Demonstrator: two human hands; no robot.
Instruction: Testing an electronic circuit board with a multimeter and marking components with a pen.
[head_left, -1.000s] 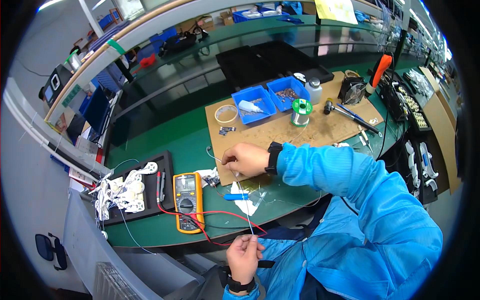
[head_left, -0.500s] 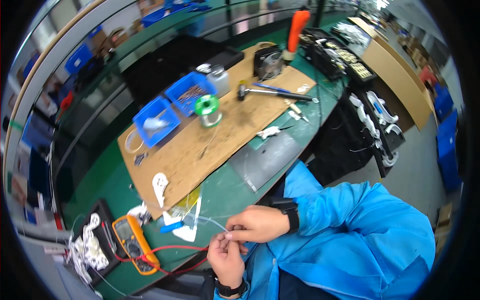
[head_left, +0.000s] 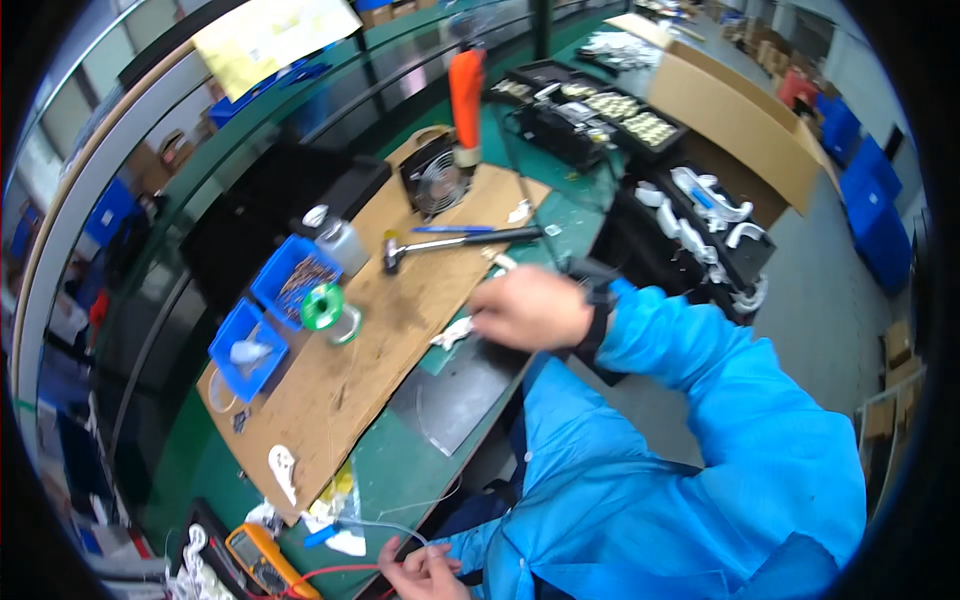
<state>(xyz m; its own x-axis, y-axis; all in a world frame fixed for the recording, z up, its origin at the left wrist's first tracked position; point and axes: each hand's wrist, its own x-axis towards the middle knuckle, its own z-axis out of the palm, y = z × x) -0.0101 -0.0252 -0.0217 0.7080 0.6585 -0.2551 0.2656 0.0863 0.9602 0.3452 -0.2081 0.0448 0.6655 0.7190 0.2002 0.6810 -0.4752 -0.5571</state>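
Note:
My left hand [head_left: 425,574], near the lower edge, has its fingers pinched round a thin pale cable [head_left: 385,525]. The cable arcs back to the table beside a small blue piece [head_left: 321,536]. Over the table's near edge is my right hand [head_left: 532,308], smeared by motion, its fingertips pointing left and hidden in part. A crumpled white scrap [head_left: 453,333] lies just left of it, and a small pale-handled tool [head_left: 500,260] is partly visible above it. A red test lead [head_left: 340,569] runs from the orange multimeter [head_left: 262,562] toward my left hand.
On a cardboard sheet [head_left: 390,345] stand blue bins [head_left: 228,375], a green-ended solder spool [head_left: 325,308], a clear bottle [head_left: 340,240], a hammer [head_left: 460,240] and a small fan [head_left: 437,182]. A dark flat sheet [head_left: 440,405] lies at the near edge. Trays of white parts [head_left: 700,225] stand right.
My right hand has left my left hand and moved up and right over the table. My left hand has dropped lower, still with the cable. The whole view has shifted.

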